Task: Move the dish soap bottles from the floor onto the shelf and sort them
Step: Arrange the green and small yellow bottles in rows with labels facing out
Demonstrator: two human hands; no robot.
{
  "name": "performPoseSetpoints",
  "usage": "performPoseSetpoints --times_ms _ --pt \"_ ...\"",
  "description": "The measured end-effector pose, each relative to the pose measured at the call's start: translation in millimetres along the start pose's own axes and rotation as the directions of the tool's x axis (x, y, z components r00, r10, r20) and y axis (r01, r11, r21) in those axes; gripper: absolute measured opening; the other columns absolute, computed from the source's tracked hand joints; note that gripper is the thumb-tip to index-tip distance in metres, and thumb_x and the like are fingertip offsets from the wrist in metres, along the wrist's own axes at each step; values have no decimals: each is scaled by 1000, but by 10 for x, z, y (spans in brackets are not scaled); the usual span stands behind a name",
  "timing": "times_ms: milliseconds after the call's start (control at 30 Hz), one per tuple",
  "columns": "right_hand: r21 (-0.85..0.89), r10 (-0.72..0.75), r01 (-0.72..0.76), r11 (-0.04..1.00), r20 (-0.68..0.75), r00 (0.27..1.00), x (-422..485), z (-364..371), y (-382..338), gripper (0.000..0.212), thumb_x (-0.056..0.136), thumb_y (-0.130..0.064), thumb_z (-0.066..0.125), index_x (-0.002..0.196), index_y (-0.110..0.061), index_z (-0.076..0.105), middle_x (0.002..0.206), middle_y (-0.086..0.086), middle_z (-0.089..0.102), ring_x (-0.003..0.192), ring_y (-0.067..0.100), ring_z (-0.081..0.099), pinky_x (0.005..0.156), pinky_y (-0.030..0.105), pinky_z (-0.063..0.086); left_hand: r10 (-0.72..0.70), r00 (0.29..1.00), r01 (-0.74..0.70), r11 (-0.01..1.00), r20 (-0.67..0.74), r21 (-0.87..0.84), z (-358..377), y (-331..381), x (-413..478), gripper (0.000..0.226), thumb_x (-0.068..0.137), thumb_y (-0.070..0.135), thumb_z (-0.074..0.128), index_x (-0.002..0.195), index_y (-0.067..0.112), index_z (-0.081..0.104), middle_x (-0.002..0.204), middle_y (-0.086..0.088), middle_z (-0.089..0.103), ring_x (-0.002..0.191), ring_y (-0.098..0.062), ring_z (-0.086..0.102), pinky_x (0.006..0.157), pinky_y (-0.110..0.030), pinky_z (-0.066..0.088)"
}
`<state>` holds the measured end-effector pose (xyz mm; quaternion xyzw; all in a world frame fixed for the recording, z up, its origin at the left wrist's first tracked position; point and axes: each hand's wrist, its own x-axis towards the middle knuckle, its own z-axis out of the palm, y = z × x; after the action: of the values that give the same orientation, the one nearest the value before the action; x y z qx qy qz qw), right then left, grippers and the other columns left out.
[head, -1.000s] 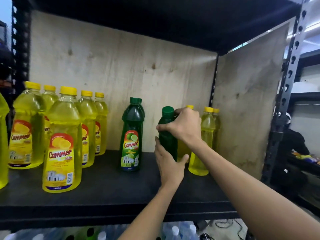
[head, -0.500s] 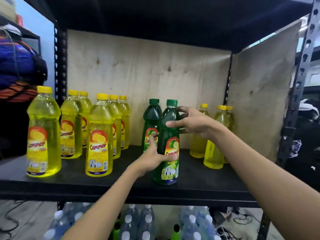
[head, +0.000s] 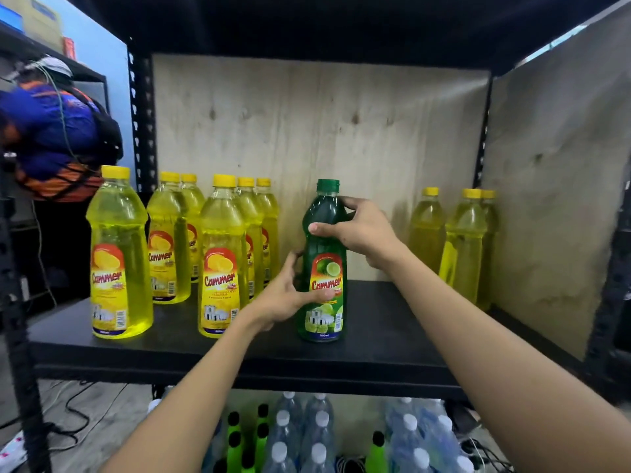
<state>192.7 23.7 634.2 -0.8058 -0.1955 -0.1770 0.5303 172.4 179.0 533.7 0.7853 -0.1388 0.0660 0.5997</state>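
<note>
A green Cammer dish soap bottle (head: 323, 233) with a lime label stands upright on the black shelf board (head: 392, 339), near the middle. My left hand (head: 286, 298) grips its lower half, thumb across the label. My right hand (head: 362, 233) grips its shoulder below the green cap. Left of it stand several yellow Cammer bottles (head: 220, 264), labels facing out, the nearest one (head: 117, 261) by the shelf's left front. Three yellow bottles (head: 461, 247) stand at the back right with labels turned away.
Plywood panels close the shelf's back and right side (head: 553, 172). Black metal uprights (head: 140, 131) frame it. Under the shelf, clear water bottles (head: 317, 438) and bright green bottles (head: 261, 435) stand on the floor. A person in blue (head: 51, 131) works at the far left.
My view has pulled back and shifted left. Both hands have closed round the green bottle, which stands upright on the shelf. The second green bottle behind it no longer shows.
</note>
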Motion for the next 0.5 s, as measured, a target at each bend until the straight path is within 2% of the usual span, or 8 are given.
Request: performPoseSetpoints --times_ms 200,267,300,333,367,433,467,500 --pt "-68 7 -8 998 -17 1000 -7 33 -21 78 61 -45 92 130 -23 64 114 -2 74 100 18 70 88 39 59 -32 998 29 999 55 38 1 126 -88 116 71 33 82 155 34 0 156 -4 35 129 -15 46 109 -43 42" --pt "-58 15 -13 998 41 999 -71 -57 -39 73 63 -43 92 128 -25 65 113 -4 74 101 16 70 84 31 58 90 994 -73 968 -60 238 75 155 -210 110 78 30 81 154 34 2 158 0 29 130 -8 41 111 -35 39" --pt "-25 44 -42 999 80 996 -109 -164 -30 72 65 -40 92 129 -26 64 115 -2 72 103 16 68 83 29 56 232 960 -154 906 -158 394 148 171 -282 109 77 28 83 154 34 6 158 2 24 135 -8 36 113 -34 35" --pt "-3 72 -72 997 79 994 -144 -308 2 73 67 -38 91 132 -26 62 117 0 70 106 16 66 85 29 55 412 882 -232 801 -228 552 249 192 -369 106 76 24 84 154 34 13 157 2 22 140 -10 32 115 -32 32" --pt "3 80 -80 997 16 997 -181 -478 50 72 68 -36 91 133 -26 61 119 3 66 109 17 64 90 31 54 607 756 -312 662 -244 682 373 228 -469 97 76 18 83 154 30 25 154 -1 26 143 -15 32 116 -33 33" --pt "-41 46 -59 997 -273 961 -198 -848 257 67 69 -31 90 130 -26 63 116 3 61 112 19 62 98 38 52 872 462 -469 395 -162 790 678 301 -577 63 81 3 74 139 18 55 137 -7 47 133 -23 47 112 -35 40" --pt "-66 41 -75 995 -415 909 -192 -995 377 66 68 -29 89 128 -26 63 114 1 60 115 21 61 100 41 51 917 384 -531 318 -111 785 822 327 -586 50 82 -2 70 128 17 65 126 -7 56 123 -23 55 106 -33 44" --pt "-81 50 -108 991 -525 850 -184 -1103 500 67 67 -29 88 128 -26 62 115 2 60 119 23 59 102 43 49 918 390 -599 317 -77 735 960 321 -528 43 83 -4 67 119 19 70 116 -2 61 113 -18 60 99 -30 48"
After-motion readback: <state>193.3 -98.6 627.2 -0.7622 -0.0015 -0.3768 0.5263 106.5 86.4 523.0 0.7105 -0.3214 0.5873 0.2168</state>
